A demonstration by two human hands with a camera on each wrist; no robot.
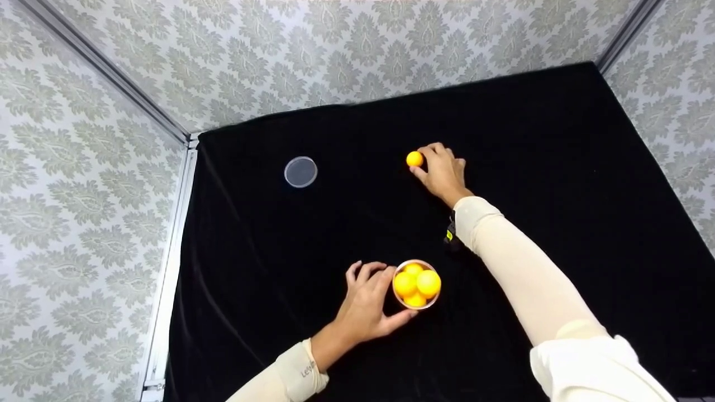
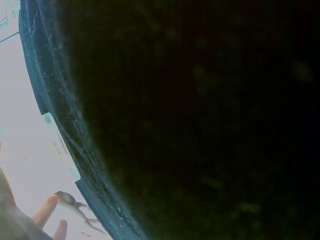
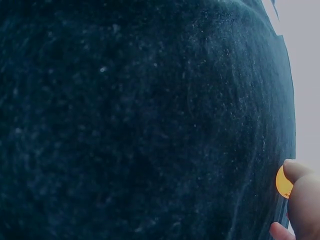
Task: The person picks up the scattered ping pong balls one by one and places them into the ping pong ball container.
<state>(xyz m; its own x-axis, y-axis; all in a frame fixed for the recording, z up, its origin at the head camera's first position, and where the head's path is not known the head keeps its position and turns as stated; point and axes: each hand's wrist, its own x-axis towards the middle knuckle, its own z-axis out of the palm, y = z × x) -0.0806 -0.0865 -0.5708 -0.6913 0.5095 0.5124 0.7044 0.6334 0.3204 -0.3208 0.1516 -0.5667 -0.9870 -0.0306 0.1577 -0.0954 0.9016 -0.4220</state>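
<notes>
In the head view my left hand (image 1: 363, 307) holds a round, open-topped container (image 1: 395, 293) near the front of the black-covered table. Its fingers lie along the left side and the thumb along the lower rim. Several orange-yellow balls (image 1: 428, 283), like table tennis balls, fill it to the rim. Farther back and to the right, my right hand (image 1: 444, 170) pinches one orange ball (image 1: 414, 158) between thumb and fingers. The right wrist view shows part of that ball (image 3: 283, 182) behind the thumb. In the left wrist view only some fingers (image 2: 46, 211) appear, against bright glare.
A clear round lid (image 1: 301, 172) lies flat on the black cloth (image 1: 335, 223), left of the right hand. Patterned wall panels (image 1: 84, 223) with metal rails (image 1: 167, 268) border the table at the left and back.
</notes>
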